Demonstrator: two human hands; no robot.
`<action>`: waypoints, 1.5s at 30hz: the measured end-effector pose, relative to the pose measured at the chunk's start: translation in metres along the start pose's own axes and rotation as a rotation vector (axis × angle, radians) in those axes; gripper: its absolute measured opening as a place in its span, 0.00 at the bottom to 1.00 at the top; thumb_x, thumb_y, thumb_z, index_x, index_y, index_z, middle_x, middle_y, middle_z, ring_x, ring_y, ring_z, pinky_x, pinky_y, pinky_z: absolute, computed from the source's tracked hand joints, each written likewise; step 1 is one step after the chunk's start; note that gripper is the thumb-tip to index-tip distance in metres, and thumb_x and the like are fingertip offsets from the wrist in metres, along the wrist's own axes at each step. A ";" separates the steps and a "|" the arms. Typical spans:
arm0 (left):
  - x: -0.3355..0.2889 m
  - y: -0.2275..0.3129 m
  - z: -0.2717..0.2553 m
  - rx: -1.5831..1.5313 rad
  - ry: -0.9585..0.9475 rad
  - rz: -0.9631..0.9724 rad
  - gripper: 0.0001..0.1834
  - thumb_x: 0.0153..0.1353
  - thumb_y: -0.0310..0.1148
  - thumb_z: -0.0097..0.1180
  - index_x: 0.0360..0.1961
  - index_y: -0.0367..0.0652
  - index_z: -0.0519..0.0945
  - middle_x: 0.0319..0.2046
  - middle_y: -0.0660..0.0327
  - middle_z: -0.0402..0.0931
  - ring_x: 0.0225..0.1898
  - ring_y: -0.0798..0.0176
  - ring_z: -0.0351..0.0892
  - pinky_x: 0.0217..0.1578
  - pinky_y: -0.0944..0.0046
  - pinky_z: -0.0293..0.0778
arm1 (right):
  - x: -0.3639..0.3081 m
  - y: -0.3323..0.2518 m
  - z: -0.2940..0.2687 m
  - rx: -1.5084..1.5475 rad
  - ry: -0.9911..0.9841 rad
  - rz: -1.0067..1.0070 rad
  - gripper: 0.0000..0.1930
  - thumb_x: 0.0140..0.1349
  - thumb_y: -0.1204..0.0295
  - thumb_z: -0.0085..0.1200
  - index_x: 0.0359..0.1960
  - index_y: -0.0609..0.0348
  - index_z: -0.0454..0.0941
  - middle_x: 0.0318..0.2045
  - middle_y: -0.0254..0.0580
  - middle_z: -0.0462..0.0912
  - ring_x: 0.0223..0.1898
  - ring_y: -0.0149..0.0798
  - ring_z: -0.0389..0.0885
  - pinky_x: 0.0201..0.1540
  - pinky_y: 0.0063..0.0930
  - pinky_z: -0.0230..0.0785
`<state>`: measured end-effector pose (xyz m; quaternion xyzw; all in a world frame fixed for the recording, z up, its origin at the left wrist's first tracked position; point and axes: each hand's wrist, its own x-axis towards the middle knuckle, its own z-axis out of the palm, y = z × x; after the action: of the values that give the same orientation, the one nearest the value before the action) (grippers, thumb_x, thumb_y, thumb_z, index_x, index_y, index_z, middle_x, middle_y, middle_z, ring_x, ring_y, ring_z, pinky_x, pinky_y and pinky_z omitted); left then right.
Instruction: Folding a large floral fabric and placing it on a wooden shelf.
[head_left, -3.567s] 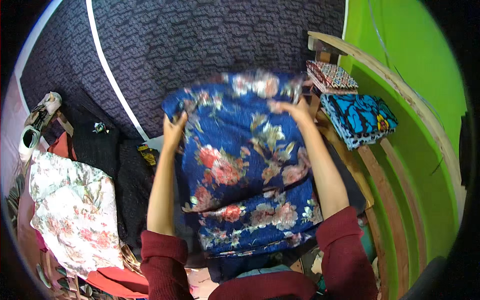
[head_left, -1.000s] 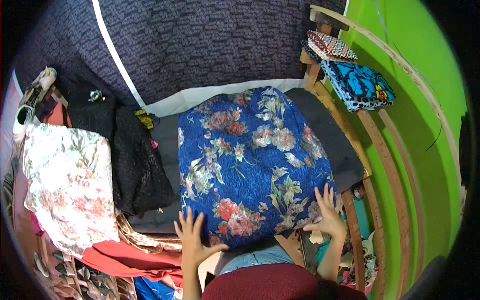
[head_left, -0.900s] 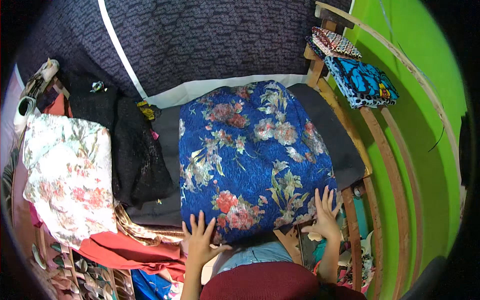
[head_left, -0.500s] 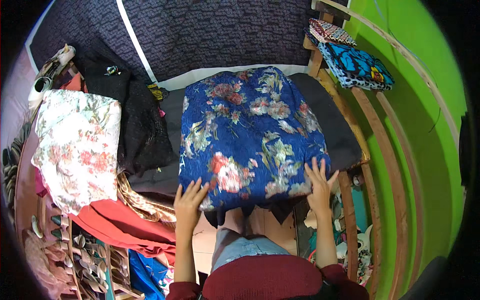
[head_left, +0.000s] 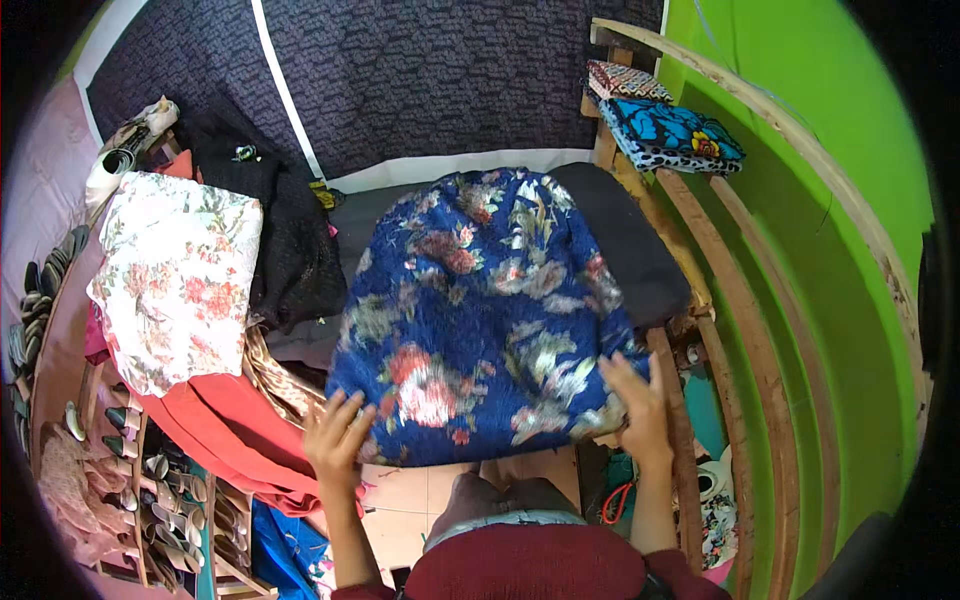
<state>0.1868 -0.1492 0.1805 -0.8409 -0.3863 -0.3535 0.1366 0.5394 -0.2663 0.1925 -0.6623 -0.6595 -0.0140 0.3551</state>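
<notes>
A blue cloth (head_left: 460, 320) printed with red, white and grey flowers spreads in front of me over a dark padded surface. Its near edge is raised toward me, and the far end bunches into a rounded shape. At the near left corner my left hand (head_left: 338, 436) grips the cloth, fingers on top and the thumb hidden. My right hand (head_left: 640, 410) has the near right corner, its fingers slightly blurred. A white floral cloth (head_left: 175, 285) lies to the left, beside a black fabric heap (head_left: 295, 265).
Red cloth (head_left: 225, 430) hangs below the white one, near racks of shoes (head_left: 175, 510). Folded patterned fabrics (head_left: 670, 135) rest on wooden rails (head_left: 765, 350) along the green wall at right. The dark surface (head_left: 625, 225) ends against a dark patterned backing.
Both hands have moved nearer to me, drawing the blue cloth's near edge up and toward me. Its far end has pulled in from flat to rounded. The view has shifted slightly.
</notes>
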 end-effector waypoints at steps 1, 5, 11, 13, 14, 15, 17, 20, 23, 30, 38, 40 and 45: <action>-0.019 -0.001 0.013 -0.034 -0.038 -0.024 0.12 0.48 0.30 0.49 0.35 0.49 0.79 0.41 0.61 0.75 0.45 0.56 0.73 0.51 0.48 0.59 | -0.013 0.012 0.017 0.030 -0.075 0.015 0.30 0.35 0.88 0.45 0.47 0.57 0.71 0.50 0.40 0.72 0.56 0.43 0.65 0.62 0.51 0.32; -0.063 0.001 0.058 -0.237 -0.179 -0.146 0.15 0.47 0.27 0.50 0.38 0.49 0.78 0.45 0.60 0.73 0.49 0.55 0.69 0.53 0.48 0.56 | -0.030 0.022 0.050 0.042 -0.187 0.075 0.36 0.36 0.88 0.47 0.54 0.51 0.65 0.55 0.41 0.65 0.60 0.43 0.58 0.61 0.53 0.31; -0.079 0.001 0.070 -0.242 -0.517 -0.213 0.34 0.37 0.19 0.53 0.51 0.54 0.70 0.57 0.59 0.60 0.59 0.50 0.54 0.57 0.47 0.48 | -0.040 0.026 0.067 -0.115 -0.420 0.178 0.39 0.40 0.86 0.48 0.58 0.38 0.59 0.63 0.44 0.46 0.64 0.50 0.42 0.59 0.61 0.29; -0.089 -0.001 0.079 -0.231 -0.586 -0.281 0.36 0.38 0.19 0.52 0.53 0.56 0.68 0.58 0.57 0.58 0.60 0.48 0.53 0.58 0.46 0.47 | -0.044 0.025 0.073 -0.135 -0.464 0.233 0.40 0.41 0.85 0.49 0.59 0.37 0.57 0.63 0.48 0.43 0.64 0.53 0.41 0.57 0.65 0.27; -0.085 0.005 0.073 -0.212 -0.633 -0.290 0.37 0.39 0.17 0.49 0.54 0.56 0.66 0.58 0.55 0.56 0.59 0.46 0.54 0.57 0.47 0.49 | -0.049 0.028 0.078 -0.133 -0.473 0.235 0.41 0.42 0.85 0.49 0.60 0.37 0.54 0.63 0.50 0.42 0.64 0.55 0.39 0.56 0.67 0.25; -0.086 0.002 0.078 -0.215 -0.634 -0.292 0.37 0.39 0.17 0.49 0.54 0.56 0.66 0.58 0.55 0.56 0.59 0.46 0.54 0.57 0.47 0.49 | -0.051 0.031 0.081 -0.136 -0.476 0.236 0.41 0.42 0.85 0.49 0.60 0.37 0.54 0.63 0.50 0.42 0.64 0.55 0.39 0.56 0.67 0.25; -0.091 -0.005 0.088 -0.418 -0.664 -0.317 0.34 0.42 0.17 0.47 0.54 0.55 0.67 0.58 0.52 0.57 0.58 0.45 0.55 0.55 0.49 0.53 | -0.052 0.034 0.086 -0.186 -0.535 0.240 0.41 0.43 0.85 0.49 0.61 0.37 0.52 0.64 0.49 0.41 0.64 0.54 0.38 0.56 0.66 0.24; -0.101 -0.008 0.073 -0.306 -0.601 -0.231 0.30 0.45 0.18 0.45 0.53 0.52 0.68 0.56 0.50 0.58 0.57 0.43 0.56 0.53 0.50 0.56 | -0.059 0.032 0.075 -0.129 -0.598 0.267 0.41 0.44 0.86 0.47 0.61 0.37 0.52 0.64 0.48 0.41 0.64 0.54 0.37 0.57 0.65 0.23; -0.105 0.003 0.052 -0.250 -0.536 -0.230 0.29 0.46 0.19 0.44 0.52 0.50 0.68 0.56 0.49 0.60 0.57 0.40 0.55 0.54 0.45 0.53 | -0.052 0.016 0.053 -0.109 -0.655 0.282 0.41 0.44 0.86 0.46 0.62 0.37 0.51 0.64 0.48 0.41 0.64 0.54 0.37 0.57 0.65 0.23; -0.120 0.009 0.084 -0.057 -0.781 -0.239 0.29 0.42 0.33 0.55 0.51 0.53 0.69 0.61 0.54 0.48 0.62 0.44 0.42 0.52 0.27 0.32 | -0.080 0.039 0.083 -0.249 -0.710 0.319 0.39 0.45 0.78 0.51 0.61 0.39 0.52 0.63 0.50 0.42 0.64 0.54 0.38 0.57 0.64 0.22; 0.033 -0.027 0.106 -0.462 0.082 -0.393 0.09 0.47 0.26 0.54 0.33 0.41 0.77 0.33 0.57 0.76 0.38 0.56 0.74 0.45 0.60 0.63 | 0.044 0.083 0.054 0.380 -0.387 0.153 0.22 0.52 0.69 0.52 0.50 0.59 0.68 0.51 0.51 0.68 0.52 0.45 0.67 0.53 0.33 0.58; 0.077 -0.048 0.118 -0.462 0.219 -0.419 0.08 0.48 0.27 0.54 0.32 0.38 0.77 0.32 0.56 0.76 0.35 0.58 0.75 0.40 0.64 0.67 | 0.091 0.086 0.050 0.451 -0.249 0.173 0.17 0.53 0.70 0.51 0.45 0.62 0.72 0.46 0.46 0.74 0.44 0.36 0.74 0.47 0.25 0.64; 0.184 -0.110 0.192 -0.629 0.163 -0.522 0.12 0.54 0.33 0.51 0.35 0.36 0.77 0.32 0.55 0.77 0.37 0.60 0.76 0.41 0.65 0.68 | 0.205 0.135 0.066 0.531 0.075 0.102 0.12 0.57 0.72 0.48 0.41 0.64 0.74 0.39 0.39 0.77 0.37 0.29 0.75 0.38 0.22 0.66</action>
<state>0.2818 0.1219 0.1673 -0.6847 -0.4476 -0.5425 -0.1911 0.6558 -0.0405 0.1814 -0.5773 -0.5923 0.1529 0.5409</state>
